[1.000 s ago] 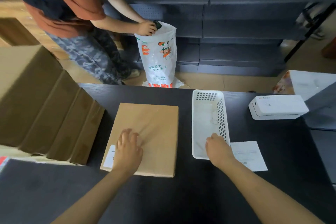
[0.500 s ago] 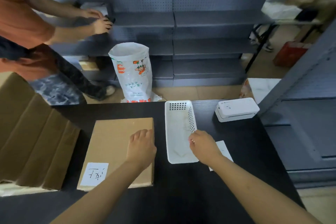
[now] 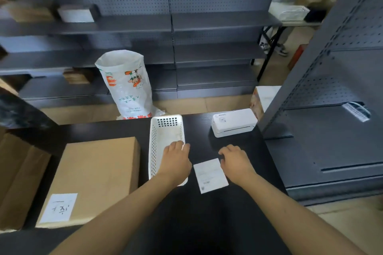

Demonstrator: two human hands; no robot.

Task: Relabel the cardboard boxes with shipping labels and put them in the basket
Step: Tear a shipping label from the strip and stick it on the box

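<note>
- Left hand: laid over the right rim of the basket, fingers loosely bent; whether the rim is actually gripped cannot be told, and the grip is judged slack with nothing carried.
- Right hand: rested on the dark surface just beside the right edge of the shipping label, fingers relaxed and curved, nothing held.
- Shipping label: a white printed sheet, lain flat between the two hands, not yet applied.
- Basket: white, perforated, long and narrow; no box is seen inside.
- Cardboard box: flat, laid left of the basket, close beside it; a handwritten white slip is stuck at its near left corner.
- Label printer: white, set beyond the right hand.
- Further cardboard: stacked at the far left edge.
- Printed sack: stood on the floor before grey shelving.
- Risks, as judged: the thin label may be creased or slid away when lifted from the flat surface; the light basket may be shoved by the left hand; the box looks wider than the basket, so a poor fit is likely.
</note>
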